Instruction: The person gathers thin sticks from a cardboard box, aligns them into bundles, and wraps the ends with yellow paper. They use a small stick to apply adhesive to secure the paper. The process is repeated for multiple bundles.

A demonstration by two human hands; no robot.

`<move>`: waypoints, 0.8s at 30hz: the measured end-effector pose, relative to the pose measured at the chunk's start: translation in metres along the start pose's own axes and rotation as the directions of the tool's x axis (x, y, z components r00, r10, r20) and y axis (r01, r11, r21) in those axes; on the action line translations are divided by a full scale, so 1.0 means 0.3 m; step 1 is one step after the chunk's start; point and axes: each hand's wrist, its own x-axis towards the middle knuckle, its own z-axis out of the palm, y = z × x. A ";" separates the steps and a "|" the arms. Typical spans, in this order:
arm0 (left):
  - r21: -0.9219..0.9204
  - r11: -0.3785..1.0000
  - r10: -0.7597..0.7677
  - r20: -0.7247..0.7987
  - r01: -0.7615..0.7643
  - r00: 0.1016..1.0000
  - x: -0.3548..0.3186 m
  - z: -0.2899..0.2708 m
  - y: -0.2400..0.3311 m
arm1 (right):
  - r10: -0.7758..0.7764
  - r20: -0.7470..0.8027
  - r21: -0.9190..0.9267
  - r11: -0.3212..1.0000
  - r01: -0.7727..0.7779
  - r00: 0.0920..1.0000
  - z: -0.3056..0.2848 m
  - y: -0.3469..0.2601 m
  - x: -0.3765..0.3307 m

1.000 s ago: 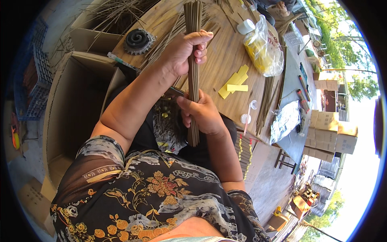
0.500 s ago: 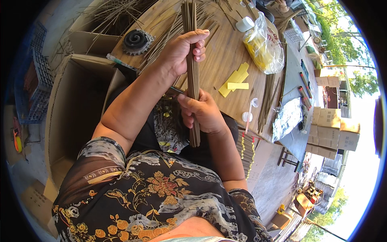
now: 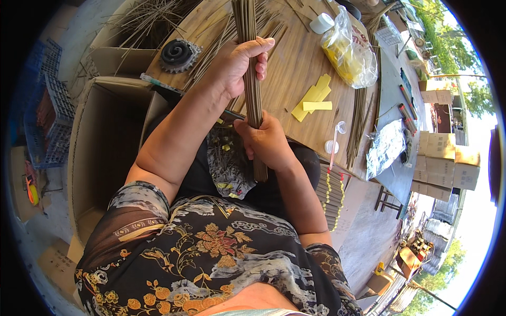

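A thick bundle of thin brown incense sticks (image 3: 253,100) stands lengthwise in front of me, its far end running out past the top edge of the view. My left hand (image 3: 241,67) is wrapped round its upper part, thumb pointing right. Lower down, my right hand (image 3: 270,141) grips the same bundle, with the near end sticking out below it above my lap. Some of the right fingers are hidden behind the sticks. Yellow paper strips (image 3: 316,97) lie on the wooden table (image 3: 287,58) to the right of the bundle.
Loose sticks (image 3: 211,50) and a black coil in a round dish (image 3: 179,55) lie on the table's left. At the right are a clear bag with yellow contents (image 3: 348,55) and a small white jar (image 3: 331,146). An open cardboard box (image 3: 84,163) stands by my left arm.
The view has shifted slightly, so the table things sit a little further right. Both hands keep their grip; the bundle tilts slightly more, its near end further right.
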 end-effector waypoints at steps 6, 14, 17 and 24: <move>-0.178 0.982 -0.039 0.160 0.068 0.986 0.013 -0.021 0.005 | -0.021 0.237 0.317 0.947 -0.057 0.971 -0.027 0.000 -0.013; -0.118 0.990 -0.066 0.129 0.081 0.990 -0.075 0.027 -0.032 | -0.032 0.082 0.070 0.997 0.027 0.996 -0.032 -0.041 -0.020; -0.140 0.988 -0.050 0.103 0.064 0.993 -0.094 0.013 -0.054 | -0.030 0.126 0.037 0.999 0.025 0.992 -0.037 -0.017 -0.019; -0.074 0.997 0.023 0.063 -0.019 0.998 -0.110 0.016 -0.025 | -0.374 -0.063 -0.020 0.927 0.374 0.925 -0.058 -0.011 -0.044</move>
